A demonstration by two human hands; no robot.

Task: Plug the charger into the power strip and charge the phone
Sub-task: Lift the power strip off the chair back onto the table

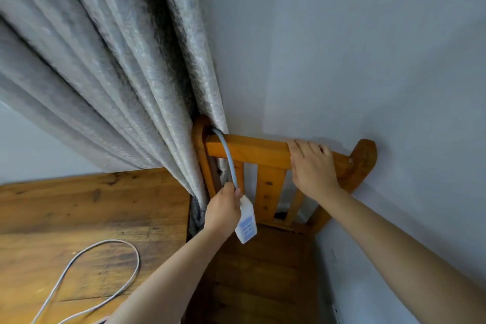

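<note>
A white power strip (246, 221) hangs in front of the wooden chair's back, its thick pale cord (228, 155) looping up over the top rail and behind the curtain. My left hand (223, 212) grips the strip at its cord end. My right hand (311, 166) rests on the chair's top rail (252, 151), fingers wrapped over it. A thin white cable (105, 265) lies looped on the wooden table at lower left. Neither a phone nor a charger plug shows.
A grey patterned curtain (118, 73) hangs at the left, pressed against the chair. The wooden table (79, 208) stands left of the chair seat (263, 271). A pale wall (368, 60) runs close along the right.
</note>
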